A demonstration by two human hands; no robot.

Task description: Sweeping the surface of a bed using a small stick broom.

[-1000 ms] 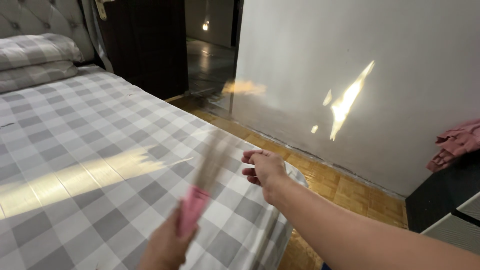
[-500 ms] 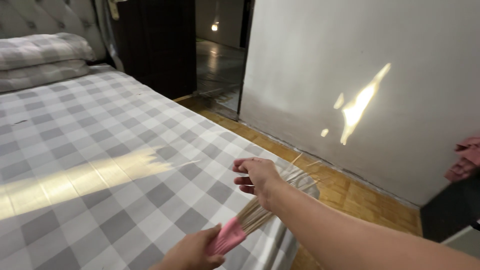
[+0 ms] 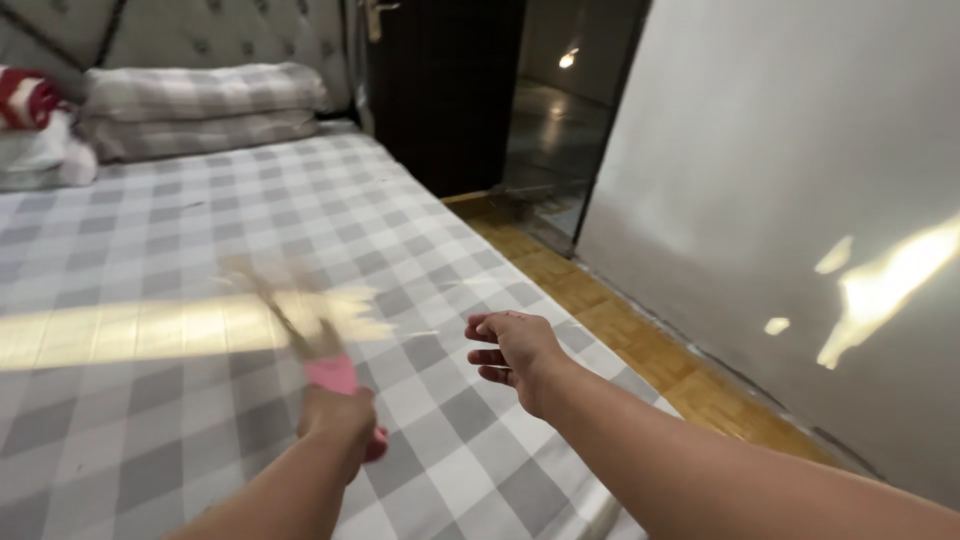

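view: single head camera | angle: looks down and forward along both forearms | range: close over the grey-and-white checked bed [image 3: 200, 220] | faces: tufted grey headboard [image 3: 200, 35], open dark doorway [image 3: 560, 110] | shared views: none

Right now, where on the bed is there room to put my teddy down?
The checked sheet lies bare between the stacked pillows and the left hand with its pink-handled broom. Near the bed's edge the right hand hovers, so it is crowded there.

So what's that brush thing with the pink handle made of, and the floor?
The brush looks like a bundle of thin, dry, straw-coloured sticks, though blurred; its pink handle, in the left hand, is probably plastic. The floor looks like glossy wooden parquet blocks.
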